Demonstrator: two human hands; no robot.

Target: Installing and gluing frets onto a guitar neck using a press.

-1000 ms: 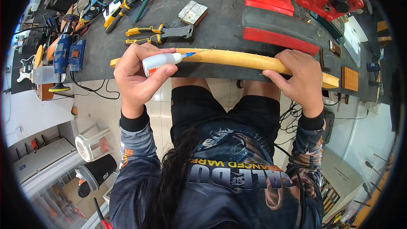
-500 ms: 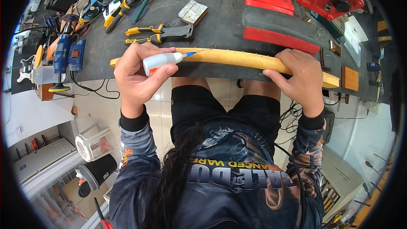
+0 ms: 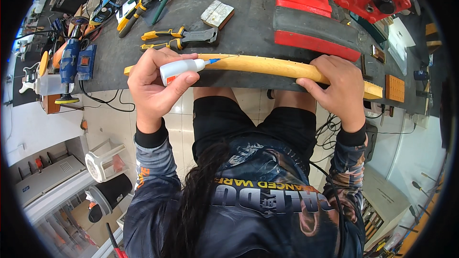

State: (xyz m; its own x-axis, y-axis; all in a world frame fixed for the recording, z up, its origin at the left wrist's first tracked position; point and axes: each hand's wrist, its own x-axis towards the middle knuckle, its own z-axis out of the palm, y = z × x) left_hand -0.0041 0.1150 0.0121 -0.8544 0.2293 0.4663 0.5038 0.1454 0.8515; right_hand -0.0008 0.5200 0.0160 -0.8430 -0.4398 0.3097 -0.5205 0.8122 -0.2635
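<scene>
My left hand [image 3: 152, 86] is closed around a small white squeeze bottle [image 3: 178, 71], lying nearly sideways, with a blue needle tip that points right. Its thin needle reaches the far edge of a pale wooden guitar neck [image 3: 260, 67]. Along that edge runs a row of small metal fret ends. The neck lies left to right across the near edge of the bench, and its left end passes behind my left hand. My right hand [image 3: 337, 86] grips the neck toward its right end, thumb on the near side, fingers over the far side.
Yellow-and-black end nippers [image 3: 184, 37] lie just beyond my left hand, with a whitish block [image 3: 217, 14] behind them. A red vise [image 3: 315, 38] stands at the far right. A blue rotary tool [image 3: 70, 62] is at the left, and a drilled wooden block [image 3: 395, 88] at the right.
The bottle has shifted very slightly to the left in my left hand. The neck and my right hand stay where they were.
</scene>
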